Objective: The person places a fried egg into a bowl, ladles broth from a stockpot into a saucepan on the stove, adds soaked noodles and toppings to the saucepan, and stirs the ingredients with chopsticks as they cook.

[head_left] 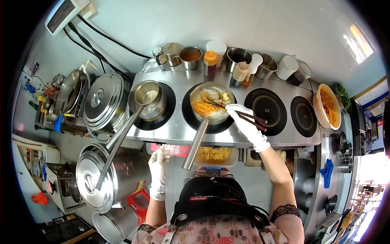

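My right hand [247,125], in a white glove, grips dark chopsticks [260,121]. Their tips reach into a long-handled pan [196,143] on the second burner from the left. Inside the pan lie shredded carrot [203,109], pale noodle-like strands [219,114] and a small yellow piece. My left hand [157,158], also gloved, is at the stove's front edge beside a red-and-white packet [178,149]. Its fingers are curled together near a control knob; whether they hold anything is hidden. The pan's handle points toward me, between my hands.
A pot with a long-handled ladle [146,95] stands on the left burner. Sauce bottles [210,63] and metal containers line the back. A bowl of shredded carrot [319,101] sits far right. Lidded stockpots [90,175] stand at left; a bin of yellow food [213,163] is below the edge.
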Motion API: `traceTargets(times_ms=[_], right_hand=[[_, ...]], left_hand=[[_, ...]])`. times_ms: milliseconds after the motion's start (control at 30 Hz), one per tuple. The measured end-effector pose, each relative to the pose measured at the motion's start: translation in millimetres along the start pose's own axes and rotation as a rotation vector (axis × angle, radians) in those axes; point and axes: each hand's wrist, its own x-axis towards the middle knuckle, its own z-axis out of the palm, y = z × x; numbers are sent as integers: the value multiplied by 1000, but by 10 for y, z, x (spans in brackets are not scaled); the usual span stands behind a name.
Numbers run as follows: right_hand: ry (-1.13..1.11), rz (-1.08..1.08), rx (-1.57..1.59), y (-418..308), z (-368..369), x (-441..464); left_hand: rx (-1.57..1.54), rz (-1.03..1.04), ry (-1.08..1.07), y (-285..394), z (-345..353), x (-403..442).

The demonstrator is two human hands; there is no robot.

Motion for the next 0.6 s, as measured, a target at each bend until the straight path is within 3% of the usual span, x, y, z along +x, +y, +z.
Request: traceTargets(times_ms=[100, 167, 300, 400, 533, 600], right_hand=[[62, 99, -5, -276, -187, -31], [112, 35, 5, -431, -400, -113], [88, 124, 85, -276, -438, -274], [77, 79, 44, -22, -331, -238], [95, 52, -134, -96, -456, -222], [135, 27, -48, -349, -556, -235]], left_hand=[[-16, 19, -12, 24, 22, -3], [-13, 23, -8, 37, 32, -4], [-20, 36, -25, 77, 96, -39], [-20, 32, -46, 35, 147, -16], [-30, 51, -60, 62, 183, -50], [-48, 57, -48, 61, 171, -89]])
